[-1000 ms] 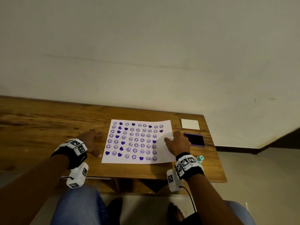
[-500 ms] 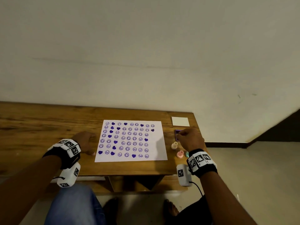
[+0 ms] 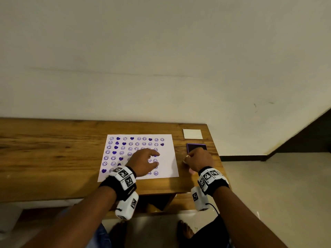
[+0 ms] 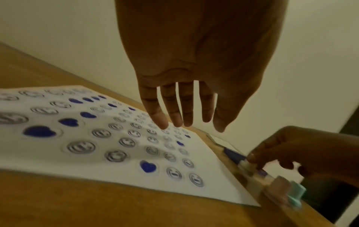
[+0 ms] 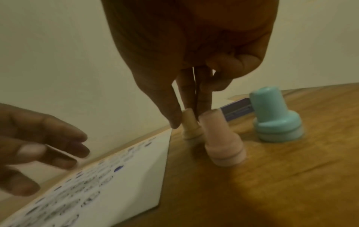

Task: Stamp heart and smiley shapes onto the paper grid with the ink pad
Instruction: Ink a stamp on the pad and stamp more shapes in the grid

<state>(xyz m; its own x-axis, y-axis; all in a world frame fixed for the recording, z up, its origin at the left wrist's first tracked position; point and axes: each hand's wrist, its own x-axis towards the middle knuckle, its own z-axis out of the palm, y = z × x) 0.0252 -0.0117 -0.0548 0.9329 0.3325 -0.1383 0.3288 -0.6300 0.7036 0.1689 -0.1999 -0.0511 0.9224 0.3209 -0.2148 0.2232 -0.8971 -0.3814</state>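
Note:
The white paper grid lies on the wooden table, most cells stamped with purple hearts and smileys. My left hand hovers over its right half, fingers straight and spread, holding nothing. Just right of the paper, my right hand pinches the top of a small cream stamp that stands on the table. A pink stamp and a teal stamp stand beside it. The purple ink pad lies open just beyond.
A white card lies at the table's far right corner. The table's right edge is close to the stamps, with floor below. A wall runs behind the table. Bare wood stretches left of the paper.
My left hand has moved from the paper's left edge to above its right half. My right hand has come back from the ink pad and taken the cream stamp's top.

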